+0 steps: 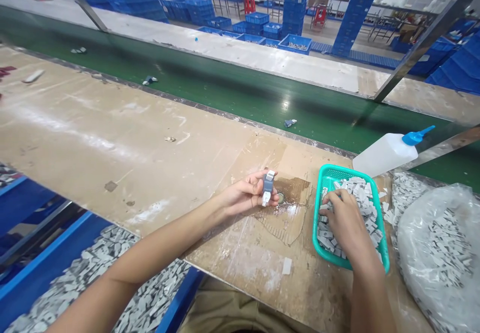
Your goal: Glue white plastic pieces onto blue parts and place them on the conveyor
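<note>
My left hand (243,194) is closed around a small grey-and-white plastic part (267,187), held upright between thumb and fingers above a wet cardboard patch (296,218). Beside its fingertips, on the cardboard, is a small round greenish thing (280,198) I cannot identify. On the right, my right hand (347,220) reaches into a teal plastic basket (318,228) of small white and light grey plastic pieces (362,193). Its fingers are curled down among the pieces, and whatever lies between the fingertips is hidden.
A white squeeze bottle (386,155) with a blue nozzle stands behind the basket. A clear bag (407,233) of pieces lies at right. Beyond the table runs a green conveyor belt (232,100) carrying several parts. A blue bin (84,228) of grey pieces sits below left.
</note>
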`<state>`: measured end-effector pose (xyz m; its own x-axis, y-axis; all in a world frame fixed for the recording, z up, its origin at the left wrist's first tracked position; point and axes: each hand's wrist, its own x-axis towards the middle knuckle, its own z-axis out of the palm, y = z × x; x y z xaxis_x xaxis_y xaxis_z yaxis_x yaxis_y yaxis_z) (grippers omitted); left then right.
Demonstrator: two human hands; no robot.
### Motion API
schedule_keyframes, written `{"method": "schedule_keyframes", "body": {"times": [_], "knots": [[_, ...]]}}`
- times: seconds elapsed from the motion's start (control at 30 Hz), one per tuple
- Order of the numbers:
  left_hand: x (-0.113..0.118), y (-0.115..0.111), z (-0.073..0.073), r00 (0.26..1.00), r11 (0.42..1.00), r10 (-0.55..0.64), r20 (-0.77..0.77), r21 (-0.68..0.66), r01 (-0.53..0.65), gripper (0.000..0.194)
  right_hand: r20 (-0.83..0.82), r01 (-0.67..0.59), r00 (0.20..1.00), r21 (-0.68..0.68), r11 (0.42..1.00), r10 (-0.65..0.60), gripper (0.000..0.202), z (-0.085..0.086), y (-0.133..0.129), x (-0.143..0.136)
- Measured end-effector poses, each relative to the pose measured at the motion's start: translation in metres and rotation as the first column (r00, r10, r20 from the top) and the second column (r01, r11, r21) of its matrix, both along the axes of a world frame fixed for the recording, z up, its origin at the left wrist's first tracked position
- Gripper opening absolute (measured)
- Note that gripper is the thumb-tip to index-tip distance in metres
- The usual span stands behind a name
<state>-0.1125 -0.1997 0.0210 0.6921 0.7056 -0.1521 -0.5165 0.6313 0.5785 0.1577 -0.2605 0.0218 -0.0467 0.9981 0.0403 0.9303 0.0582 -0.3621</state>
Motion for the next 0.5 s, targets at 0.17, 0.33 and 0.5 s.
{"method": "schedule_keyframes", "body": {"times": [0.17,0.33,0.5], "knots": [[-0.0017,-0.0005,-0.0023,1.000,0.999,-0.003,-0.005,0.053,0.003,0.040,-0.070,0.006,0.998,0.014,1.000,-0.005,0.012,0.0026,0.0018,0.0009],[-0.0034,0.0005,-0.0013,0.998,0.995,0.047,-0.046,0.090,-0.042,0.040,-0.080,0.040,0.996,-0.029,0.999,-0.042,0.010,0.0052,0.0052,-0.0003],[-0.0050,0.0010,0.0025,0.995,0.994,0.068,-0.078,0.090,-0.061,0.041,-0.075,0.090,0.993,-0.051,0.995,-0.093,0.007,0.0091,0.0058,-0.0024]]}}
